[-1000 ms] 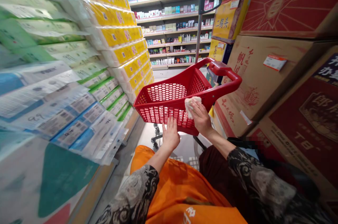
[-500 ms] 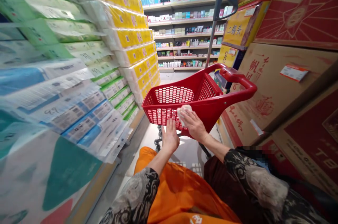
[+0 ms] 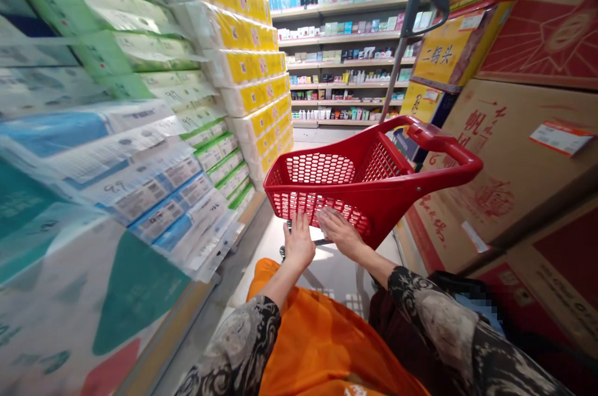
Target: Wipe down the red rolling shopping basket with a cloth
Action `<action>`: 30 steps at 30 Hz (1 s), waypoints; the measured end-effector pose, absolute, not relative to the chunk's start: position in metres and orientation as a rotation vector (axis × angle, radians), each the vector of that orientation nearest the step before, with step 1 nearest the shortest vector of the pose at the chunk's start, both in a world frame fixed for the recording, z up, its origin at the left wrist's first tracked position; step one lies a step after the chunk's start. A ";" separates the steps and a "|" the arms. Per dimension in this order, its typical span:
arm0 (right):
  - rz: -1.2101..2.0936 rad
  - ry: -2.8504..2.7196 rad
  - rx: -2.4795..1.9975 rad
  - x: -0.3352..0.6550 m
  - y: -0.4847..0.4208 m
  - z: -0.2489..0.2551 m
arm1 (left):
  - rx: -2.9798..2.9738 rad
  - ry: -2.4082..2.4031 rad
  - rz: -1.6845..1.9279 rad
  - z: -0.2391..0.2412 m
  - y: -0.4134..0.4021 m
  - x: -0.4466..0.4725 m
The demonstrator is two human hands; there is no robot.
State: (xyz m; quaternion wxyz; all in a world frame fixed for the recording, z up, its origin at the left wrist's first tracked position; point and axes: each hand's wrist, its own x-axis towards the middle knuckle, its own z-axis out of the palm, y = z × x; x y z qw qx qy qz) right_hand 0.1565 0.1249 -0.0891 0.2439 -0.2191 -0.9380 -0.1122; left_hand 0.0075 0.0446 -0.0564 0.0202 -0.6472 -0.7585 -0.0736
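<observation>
A red plastic shopping cart (image 3: 397,197) with a mesh basket stands across the aisle before me, its handle off to the right. My right hand (image 3: 343,234) is laid against the near side of the basket, pressing a pale cloth (image 3: 322,216) to the mesh; most of the cloth is hidden under the fingers. My left hand (image 3: 299,243), fingers stretched out and with nothing in it, rests at the lower edge of the same side, just left of the right hand.
Wrapped paper packs in green (image 3: 219,153), blue (image 3: 187,184) and yellow (image 3: 256,66) are stacked along the left. Large cardboard cartons (image 3: 514,141) line the right side. Shelves of small goods (image 3: 346,78) cross the back. A grey pole with a loop handle (image 3: 405,35) rises behind the cart.
My right hand with the cloth has slid down from near the basket's rim onto the lower mesh. The view has swung slightly left; my left hand stays at the basket's lower edge.
</observation>
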 end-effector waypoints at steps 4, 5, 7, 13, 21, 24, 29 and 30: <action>-0.395 -2.368 -0.586 0.127 0.140 -0.038 | -1.937 -2.404 -0.217 -0.051 0.051 0.002; -0.395 -2.368 -0.593 0.122 0.143 -0.037 | -1.928 -2.405 -0.220 -0.051 0.051 0.001; -0.376 -2.434 -0.598 0.117 0.146 -0.053 | -1.925 -2.395 -0.225 -0.052 0.051 -0.001; -0.279 -2.697 -0.696 0.126 0.132 -0.125 | -1.936 -2.399 -0.179 -0.060 0.044 -0.017; -0.406 -2.489 -0.357 0.061 0.143 -0.034 | -1.794 -2.525 -0.087 -0.054 0.046 -0.041; -0.360 -2.514 -0.429 0.040 0.153 -0.040 | -1.768 -2.537 -0.089 -0.056 0.044 -0.049; -0.268 -2.683 -0.494 0.044 0.147 -0.100 | -1.772 -2.529 -0.102 -0.067 0.035 -0.064; -0.265 -2.710 -0.499 0.046 0.145 -0.106 | -1.771 -2.530 -0.099 -0.069 0.035 -0.067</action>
